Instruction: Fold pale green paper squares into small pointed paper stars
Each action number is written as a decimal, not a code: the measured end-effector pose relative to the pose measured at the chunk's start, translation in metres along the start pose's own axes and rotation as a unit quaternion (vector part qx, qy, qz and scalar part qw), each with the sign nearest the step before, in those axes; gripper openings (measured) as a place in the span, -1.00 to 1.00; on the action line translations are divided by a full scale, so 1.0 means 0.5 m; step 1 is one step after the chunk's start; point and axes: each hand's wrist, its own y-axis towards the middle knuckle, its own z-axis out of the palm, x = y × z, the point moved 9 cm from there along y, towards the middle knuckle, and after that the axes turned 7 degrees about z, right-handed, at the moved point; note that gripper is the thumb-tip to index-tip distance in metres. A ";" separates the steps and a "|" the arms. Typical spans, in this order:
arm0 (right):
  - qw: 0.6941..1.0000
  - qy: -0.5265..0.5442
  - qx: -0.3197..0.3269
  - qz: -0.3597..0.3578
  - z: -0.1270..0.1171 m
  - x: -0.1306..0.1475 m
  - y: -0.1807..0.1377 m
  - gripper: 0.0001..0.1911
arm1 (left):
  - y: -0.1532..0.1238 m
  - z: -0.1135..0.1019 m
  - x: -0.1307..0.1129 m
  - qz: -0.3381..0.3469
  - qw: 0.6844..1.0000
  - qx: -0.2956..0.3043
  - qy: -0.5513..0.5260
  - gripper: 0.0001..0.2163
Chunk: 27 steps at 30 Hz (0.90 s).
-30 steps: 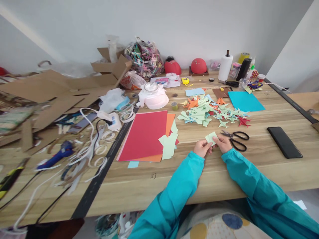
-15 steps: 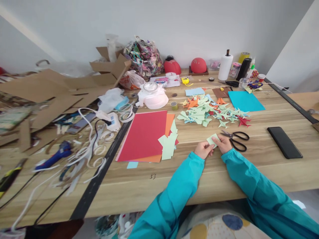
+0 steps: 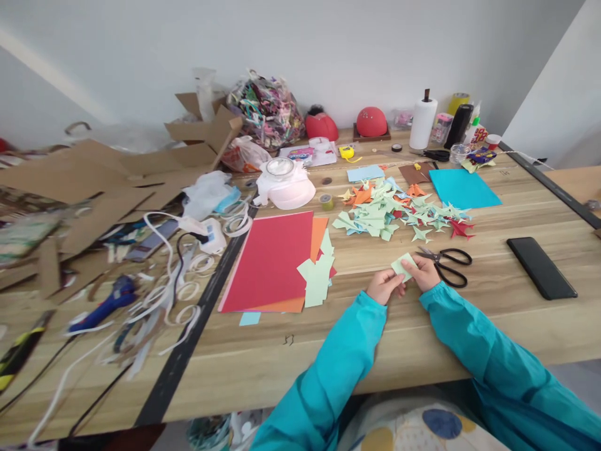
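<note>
A small pale green piece of paper [image 3: 402,265] is held between my two hands above the front part of the table. My left hand [image 3: 385,286] pinches its lower left side. From the right, the fingers of my right hand [image 3: 423,273] grip the same piece. Black-handled scissors [image 3: 448,264] lie just beyond my right hand, blades pointing left. Behind my hands spreads a pile of folded paper shapes [image 3: 382,210], mostly pale green, with orange, blue and red among them.
Left of my hands lie red sheets [image 3: 272,260] and pale green cut pieces [image 3: 319,275]. A black phone [image 3: 541,267] rests at the right, with blue paper [image 3: 466,188] farther back. A glue gun [image 3: 106,304], cords and cardboard [image 3: 113,166] clutter the left side.
The view has shifted slightly. Both hands stay on the pale green paper, with little change in their grip. The objects on the table stay in place.
</note>
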 end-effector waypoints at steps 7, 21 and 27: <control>0.999 0.014 0.043 0.014 0.021 0.009 -0.012 -0.58 | -0.005 -0.007 -0.011 0.023 0.998 -0.021 0.062 -0.56; 0.996 0.042 0.064 0.039 0.028 -0.008 -0.008 -0.50 | -0.007 -0.028 -0.024 0.046 0.994 -0.060 0.084 -0.65; 0.997 0.012 0.078 0.019 0.042 0.007 -0.019 -0.50 | -0.003 -0.053 -0.043 0.091 0.989 -0.092 0.071 -0.66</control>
